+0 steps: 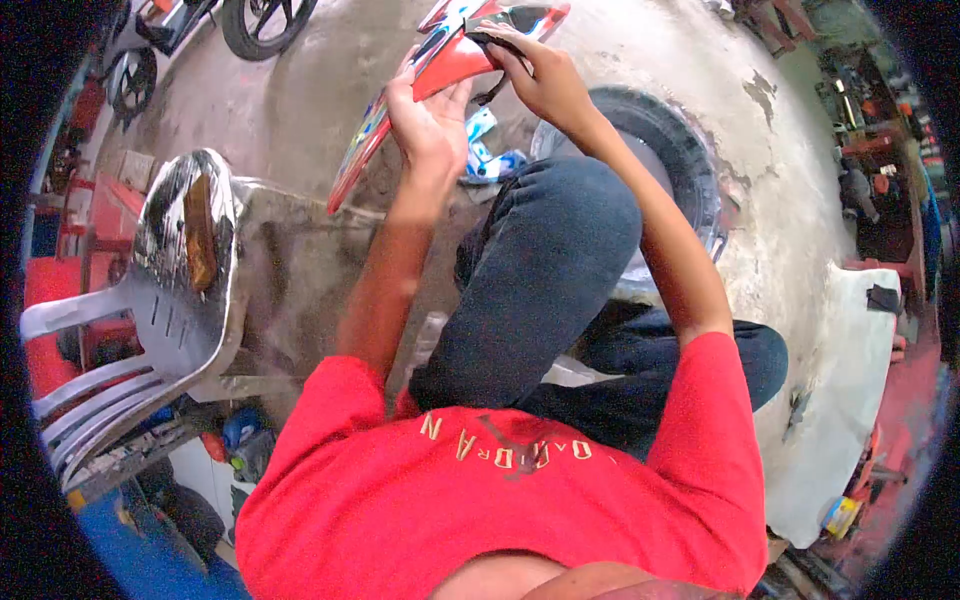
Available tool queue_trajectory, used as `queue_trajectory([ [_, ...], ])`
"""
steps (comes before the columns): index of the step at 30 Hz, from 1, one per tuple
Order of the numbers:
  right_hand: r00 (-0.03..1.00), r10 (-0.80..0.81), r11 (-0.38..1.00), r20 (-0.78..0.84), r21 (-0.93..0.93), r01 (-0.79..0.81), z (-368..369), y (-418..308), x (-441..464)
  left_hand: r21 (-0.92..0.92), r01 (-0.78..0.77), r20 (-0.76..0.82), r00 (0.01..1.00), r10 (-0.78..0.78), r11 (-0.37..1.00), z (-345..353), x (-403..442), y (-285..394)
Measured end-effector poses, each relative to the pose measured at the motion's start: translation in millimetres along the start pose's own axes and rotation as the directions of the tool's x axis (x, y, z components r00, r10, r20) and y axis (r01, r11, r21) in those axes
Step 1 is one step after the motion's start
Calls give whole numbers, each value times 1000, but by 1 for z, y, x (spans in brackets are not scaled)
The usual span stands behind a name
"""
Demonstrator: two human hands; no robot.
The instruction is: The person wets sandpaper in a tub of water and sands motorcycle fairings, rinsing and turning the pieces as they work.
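Note:
A long, glossy motorcycle fairing panel (456,64), red with multicoloured graphics, is held up in front of me at the top of the head view. My left hand (430,125) supports its lower edge, the palm turned up and the thumb along the side. At the panel's upper right, my right hand (545,85) has its fingers bent over a black piece (490,32) lying against the panel. A dark strip dangles below those fingers; whether it belongs to the panel I cannot tell. Below the panel, a blue-and-white plastic wrapper (486,150) lies on the floor.
A tyre (665,150) lies on the concrete floor beyond my raised knee. To the left stands a worn plastic chair (190,300) with a brown strip on it. Wheels (265,25) show at the upper left. Shelves with tools (870,190) line the right side, beside a pale panel (840,390).

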State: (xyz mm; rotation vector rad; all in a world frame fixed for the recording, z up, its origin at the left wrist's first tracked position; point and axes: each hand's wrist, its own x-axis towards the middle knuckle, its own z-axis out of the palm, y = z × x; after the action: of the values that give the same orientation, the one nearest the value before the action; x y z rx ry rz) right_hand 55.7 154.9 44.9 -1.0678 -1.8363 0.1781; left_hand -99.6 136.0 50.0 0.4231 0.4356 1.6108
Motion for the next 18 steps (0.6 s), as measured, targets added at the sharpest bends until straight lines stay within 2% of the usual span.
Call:
queue_trajectory([
  [4,993,108,972,38,207,-113,50,27,-29,57,-40,-7,999,40,998,-56,4,-15],
  [6,991,130,963,27,233,-133,76,39,-48,83,-68,31,997,65,994,-81,5,-18],
  [8,994,111,967,9,229,-110,102,49,-64,78,-85,-91,992,92,993,-100,5,-20],
  [10,985,167,952,31,255,-170,120,53,-79,101,-92,-170,980,109,991,-128,8,-18],
  [11,951,298,904,85,293,-310,124,48,-85,94,-109,-193,973,125,990,-141,9,-17],
  [14,874,469,835,127,259,-485,145,55,-109,138,-142,-266,948,175,980,-170,11,-15],
  [15,845,517,811,133,240,-534,156,63,-118,135,-158,-193,964,182,978,-178,11,-13],
  [18,802,544,804,247,120,-583,180,89,-146,157,-126,-327,929,172,980,-199,11,-11],
])
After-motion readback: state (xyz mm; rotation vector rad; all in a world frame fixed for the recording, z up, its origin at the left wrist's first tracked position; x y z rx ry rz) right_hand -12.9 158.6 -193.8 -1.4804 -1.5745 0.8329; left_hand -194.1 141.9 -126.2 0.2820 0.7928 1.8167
